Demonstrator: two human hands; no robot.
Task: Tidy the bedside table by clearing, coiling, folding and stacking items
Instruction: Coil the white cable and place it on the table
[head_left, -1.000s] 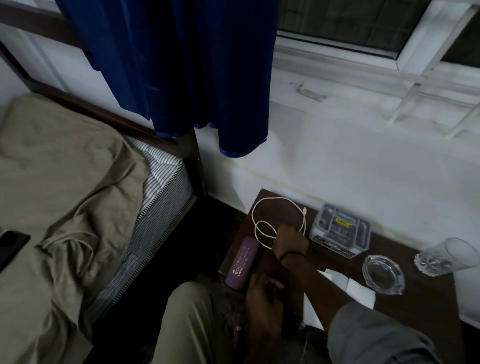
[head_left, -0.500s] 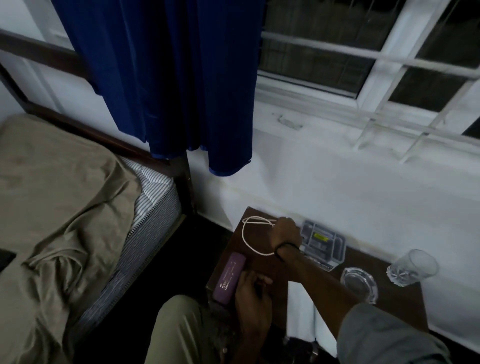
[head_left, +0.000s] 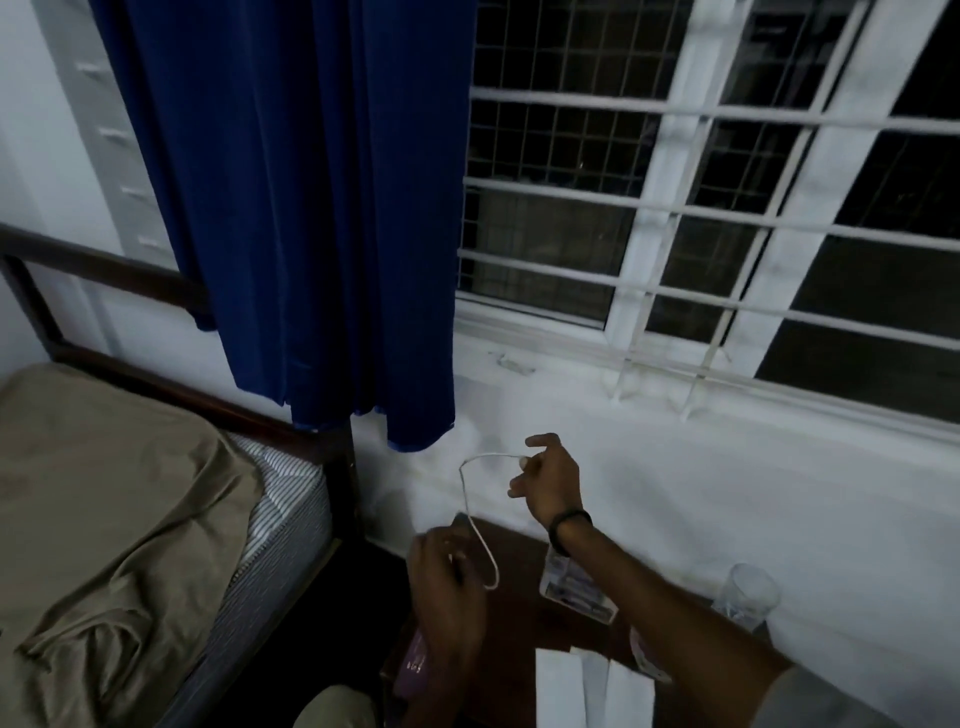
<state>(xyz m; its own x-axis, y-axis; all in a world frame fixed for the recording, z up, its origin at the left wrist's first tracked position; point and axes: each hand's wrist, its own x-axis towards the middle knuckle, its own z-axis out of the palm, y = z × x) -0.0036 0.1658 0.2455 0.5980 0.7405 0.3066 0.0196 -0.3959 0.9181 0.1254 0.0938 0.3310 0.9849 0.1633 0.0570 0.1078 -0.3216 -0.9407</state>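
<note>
the right hand is raised in the middle of the frame, in front of the white wall below the window, its forearm running up from the lower right corner with a black band round the wrist. its thumb and a fingertip are pressed together on one end of a thin white charging cable, while the other fingers spread loosely above and below the pinch. the cable arcs left from that pinch, bends and drops down through the centre of the frame to the left hand, then hangs in a small loop just right of it. the left hand sits lower, at lower centre, back toward the camera, fingers curled inward round the cable; the exact fingers on the cable are hidden by the hand's back.

under both hands, at the lower centre, stands the dark brown wooden bedside table. a clear plastic compartment box sits on it, partly behind the right forearm. a clear drinking glass stands near the table's right edge, lower right of the frame. two white folded paper sheets lie at the bottom edge. a mauve cylindrical case shows just below the left hand, mostly hidden by the wrist.

a dark blue curtain hangs in the upper left, and a bed with a tan crumpled sheet fills the lower left.
</note>
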